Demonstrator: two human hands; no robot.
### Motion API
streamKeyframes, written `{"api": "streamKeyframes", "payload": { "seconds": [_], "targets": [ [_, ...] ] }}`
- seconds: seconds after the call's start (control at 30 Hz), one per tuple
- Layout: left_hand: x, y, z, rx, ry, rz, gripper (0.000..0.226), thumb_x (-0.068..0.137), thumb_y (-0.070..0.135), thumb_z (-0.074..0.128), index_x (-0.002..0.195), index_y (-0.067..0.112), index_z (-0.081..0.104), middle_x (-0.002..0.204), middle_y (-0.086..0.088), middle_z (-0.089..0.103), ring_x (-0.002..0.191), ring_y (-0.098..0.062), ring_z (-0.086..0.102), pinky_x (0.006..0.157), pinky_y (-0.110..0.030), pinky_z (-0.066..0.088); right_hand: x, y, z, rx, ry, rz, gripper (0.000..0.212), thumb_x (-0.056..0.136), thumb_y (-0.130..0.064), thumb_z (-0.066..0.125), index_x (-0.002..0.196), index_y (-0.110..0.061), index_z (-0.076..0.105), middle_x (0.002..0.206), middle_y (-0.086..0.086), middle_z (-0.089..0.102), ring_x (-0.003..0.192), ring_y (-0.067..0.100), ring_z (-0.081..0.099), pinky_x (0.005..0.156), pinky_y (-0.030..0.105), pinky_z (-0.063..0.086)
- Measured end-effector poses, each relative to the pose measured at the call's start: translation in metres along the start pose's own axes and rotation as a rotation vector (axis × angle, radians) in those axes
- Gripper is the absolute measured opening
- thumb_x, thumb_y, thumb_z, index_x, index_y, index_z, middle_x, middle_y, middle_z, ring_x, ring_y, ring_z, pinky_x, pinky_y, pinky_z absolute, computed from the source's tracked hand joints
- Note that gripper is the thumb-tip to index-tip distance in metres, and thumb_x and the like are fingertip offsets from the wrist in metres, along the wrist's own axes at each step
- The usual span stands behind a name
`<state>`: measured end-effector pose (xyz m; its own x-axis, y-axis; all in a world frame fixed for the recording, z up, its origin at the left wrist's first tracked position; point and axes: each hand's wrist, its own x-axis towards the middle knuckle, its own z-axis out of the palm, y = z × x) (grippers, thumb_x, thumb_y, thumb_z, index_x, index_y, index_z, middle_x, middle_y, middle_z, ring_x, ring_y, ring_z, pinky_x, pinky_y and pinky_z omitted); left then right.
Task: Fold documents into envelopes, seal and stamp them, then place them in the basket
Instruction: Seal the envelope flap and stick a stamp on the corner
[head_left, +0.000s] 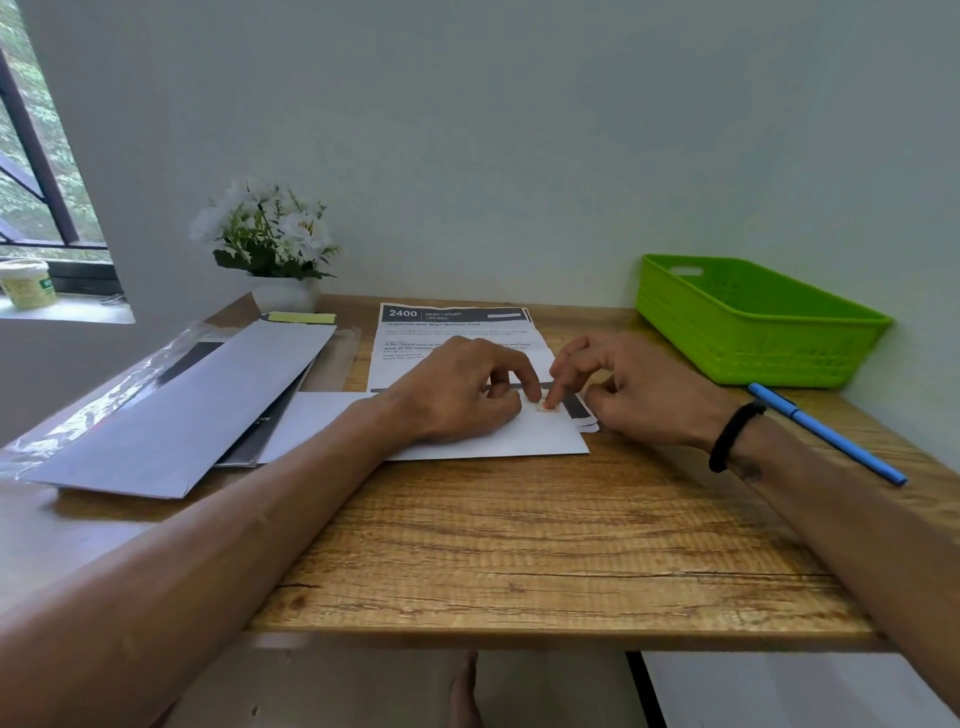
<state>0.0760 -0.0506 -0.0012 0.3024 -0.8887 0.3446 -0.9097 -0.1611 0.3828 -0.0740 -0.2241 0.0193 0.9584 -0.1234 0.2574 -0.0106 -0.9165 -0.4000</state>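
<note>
A white envelope (483, 441) lies flat on the wooden desk (545, 545), over the lower part of a printed document (447, 332). A small pale stamp (546, 408) sits near the envelope's right end. My left hand (457, 395) rests on the envelope with fingers curled, its fingertips at the stamp's left edge. My right hand (623, 389) presses a fingertip down onto the stamp. The green basket (753, 322) stands at the back right with nothing visible inside.
A stack of envelopes (197, 405) with a plastic sleeve and dark folder lies at the left. A blue pen (826, 434) lies in front of the basket. A white flower pot (280, 249) and a yellow-green pad (301, 317) sit at the back left.
</note>
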Motion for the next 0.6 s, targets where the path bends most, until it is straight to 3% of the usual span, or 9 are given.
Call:
{"api": "streamKeyframes", "payload": {
  "seconds": [0.07,0.13,0.27,0.37,0.43,0.53,0.6],
  "targets": [
    [0.0001,-0.0007,-0.0002,0.002,0.018,0.005,0.026,0.095,0.022,0.061,0.112,0.033,0.077,0.083,0.011,0.068,0.074,-0.008,0.06,0.066,-0.019,0.043,0.0016,0.0012,0.0009,-0.02,0.029,0.01,0.056,0.084,0.007,0.049,0.089,-0.042,0.074,0.114,-0.011,0.066,0.099,0.003,0.063,0.081,0.031,0.057],
    [-0.0009,-0.0009,0.0004,0.005,0.033,0.001,0.025,0.095,0.022,0.062,0.112,0.032,0.077,0.078,0.009,0.068,0.072,-0.008,0.059,0.064,-0.017,0.042,0.0016,0.0019,0.0019,-0.06,0.004,0.026,0.055,0.085,0.006,0.049,0.092,-0.042,0.075,0.112,-0.011,0.065,0.099,0.009,0.063,0.082,0.033,0.056],
    [-0.0016,0.0,0.0014,-0.012,0.053,-0.003,0.028,0.095,0.021,0.062,0.119,0.031,0.074,0.073,0.008,0.066,0.067,-0.007,0.059,0.06,-0.011,0.039,0.0,-0.0003,0.0026,-0.109,0.044,0.039,0.054,0.087,0.007,0.046,0.101,-0.035,0.077,0.108,-0.014,0.059,0.095,0.008,0.059,0.075,0.018,0.044],
    [-0.0001,0.0009,0.0017,0.018,0.034,-0.017,0.029,0.097,0.02,0.059,0.116,0.032,0.077,0.077,0.006,0.068,0.071,-0.014,0.061,0.062,-0.021,0.044,0.0003,-0.0028,0.0036,-0.159,0.031,0.035,0.049,0.091,0.004,0.047,0.105,-0.03,0.078,0.106,-0.015,0.057,0.1,0.012,0.06,0.085,0.014,0.035],
    [0.0,0.0017,0.0019,0.028,0.03,-0.026,0.029,0.098,0.02,0.058,0.119,0.031,0.076,0.08,0.006,0.068,0.073,-0.015,0.062,0.066,-0.026,0.047,0.0004,-0.0027,0.0041,-0.171,0.044,0.043,0.047,0.092,0.003,0.048,0.108,-0.031,0.078,0.103,-0.017,0.054,0.099,0.009,0.056,0.076,0.009,0.032],
    [-0.0004,0.0014,0.0024,0.02,0.033,-0.018,0.032,0.099,0.021,0.058,0.127,0.031,0.071,0.081,0.006,0.068,0.074,-0.011,0.061,0.065,-0.021,0.042,0.0005,-0.0027,0.0043,-0.169,0.025,0.057,0.047,0.094,0.002,0.048,0.107,-0.033,0.077,0.108,-0.017,0.053,0.105,0.008,0.054,0.087,0.019,0.036],
    [0.0006,0.0004,0.0023,0.039,0.026,-0.003,0.033,0.099,0.02,0.056,0.124,0.035,0.072,0.083,0.005,0.07,0.073,-0.013,0.062,0.066,-0.025,0.046,0.0004,-0.0028,0.0043,-0.171,0.023,0.069,0.048,0.094,0.002,0.047,0.106,-0.034,0.077,0.112,-0.016,0.054,0.106,0.008,0.051,0.093,0.025,0.038]
  ]
}}
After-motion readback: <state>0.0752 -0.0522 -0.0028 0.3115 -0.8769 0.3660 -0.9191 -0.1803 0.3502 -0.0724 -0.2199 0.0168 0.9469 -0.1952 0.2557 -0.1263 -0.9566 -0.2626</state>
